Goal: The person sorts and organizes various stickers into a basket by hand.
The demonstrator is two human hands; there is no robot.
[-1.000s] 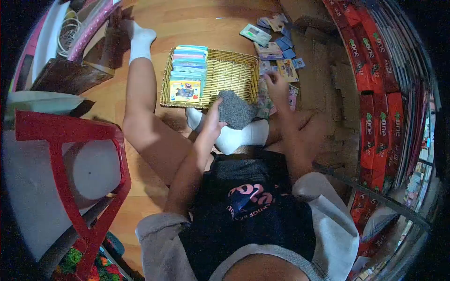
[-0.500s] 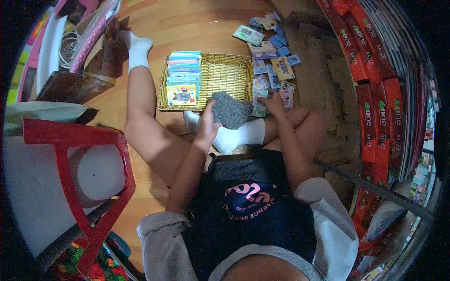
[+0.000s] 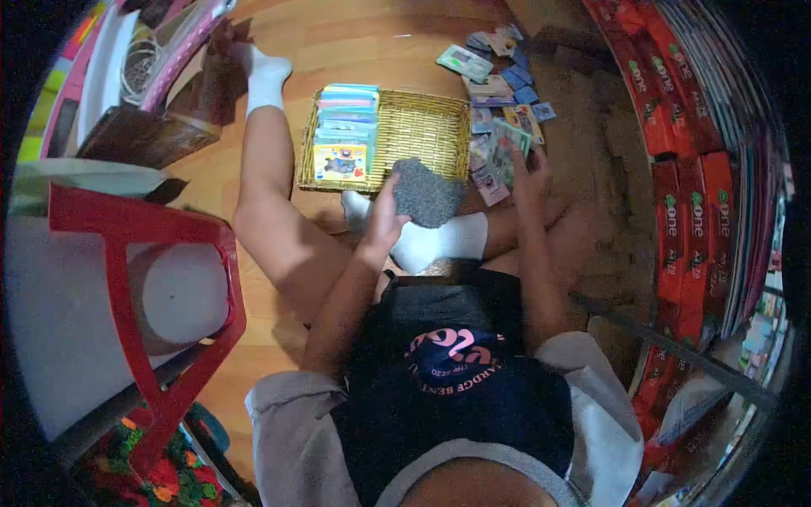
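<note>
My left hand [image 3: 387, 215] grips a grey fuzzy cloth [image 3: 428, 194] above my white-socked foot, just in front of the basket. My right hand [image 3: 530, 176] has its fingers closed on a pale green, card-sized packet [image 3: 509, 142], tilted over the loose pile on the right. A golden woven basket [image 3: 422, 100] lies on the floor; its left side holds a row of upright colourful packets [image 3: 340, 160], while woven bottom shows on its right. More loose packets [image 3: 490, 182] are spread beside the basket's right edge.
Stacks of red paper packs [image 3: 667, 220] and shelved books line the right side. On the left stands a red-framed chair or stool [image 3: 118, 279], with boxes and a pink dotted item beyond it. My legs frame the basket on the wooden floor [image 3: 338, 42].
My right hand has lifted the pale green packet from near the basket's front right corner and moved it up and right. The cloth stays in my left hand. The view has shifted slightly.
</note>
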